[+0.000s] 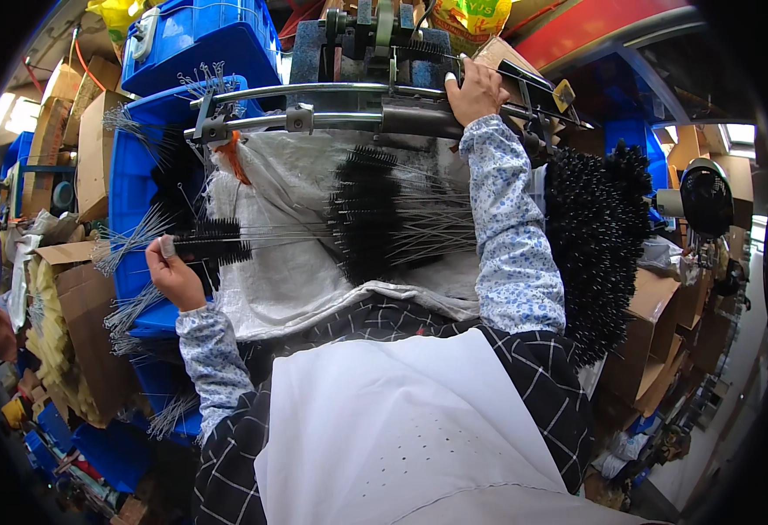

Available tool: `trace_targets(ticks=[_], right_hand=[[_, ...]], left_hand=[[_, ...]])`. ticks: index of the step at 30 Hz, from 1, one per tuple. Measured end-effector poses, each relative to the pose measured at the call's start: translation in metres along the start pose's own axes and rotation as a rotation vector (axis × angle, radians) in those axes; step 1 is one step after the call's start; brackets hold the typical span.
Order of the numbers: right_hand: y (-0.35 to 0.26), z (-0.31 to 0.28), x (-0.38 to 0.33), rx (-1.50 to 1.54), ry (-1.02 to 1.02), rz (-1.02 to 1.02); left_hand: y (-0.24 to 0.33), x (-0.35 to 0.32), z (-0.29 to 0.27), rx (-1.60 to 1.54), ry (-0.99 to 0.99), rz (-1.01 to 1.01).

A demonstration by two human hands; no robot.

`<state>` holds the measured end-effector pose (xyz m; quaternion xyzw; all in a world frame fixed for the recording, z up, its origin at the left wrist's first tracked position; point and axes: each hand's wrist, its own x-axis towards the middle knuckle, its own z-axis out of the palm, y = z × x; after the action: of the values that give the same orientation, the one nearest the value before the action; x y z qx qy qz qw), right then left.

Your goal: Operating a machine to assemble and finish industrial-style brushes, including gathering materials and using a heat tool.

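Brushes (213, 241): pinched in left hand (175, 276)
Right hand (478, 94): at machine (310, 63), cannot tell grip
Pile (366, 214) between: probably pending
Blue bin (122, 188) beside left fingers: probably done

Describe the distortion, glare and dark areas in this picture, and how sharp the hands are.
In the head view, the surroundings curve toward a black rim; in the head view, a bright patch at far left is washed out and the metal rod glints; in the head view, the black brushes lose detail, while the left hand and right hand look fairly sharp.
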<state>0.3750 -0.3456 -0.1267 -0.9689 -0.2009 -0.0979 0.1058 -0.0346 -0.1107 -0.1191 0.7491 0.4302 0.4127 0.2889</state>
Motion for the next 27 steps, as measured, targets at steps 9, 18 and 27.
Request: trace_targets(ticks=[9, 18, 27], right_hand=[[-0.026, 0.015, -0.002, 0.224, 0.073, -0.058], [-0.087, 0.008, -0.012, 0.141, 0.075, -0.053], [-0.049, 0.007, -0.008, 0.083, 0.096, -0.083]], left_hand=[[0.034, 0.104, -0.116, 0.909, 0.497, 0.775], [0.045, 0.072, -0.095, 0.894, 0.453, 0.670], [0.066, 0.052, -0.035, -0.530, 0.288, -0.018]])
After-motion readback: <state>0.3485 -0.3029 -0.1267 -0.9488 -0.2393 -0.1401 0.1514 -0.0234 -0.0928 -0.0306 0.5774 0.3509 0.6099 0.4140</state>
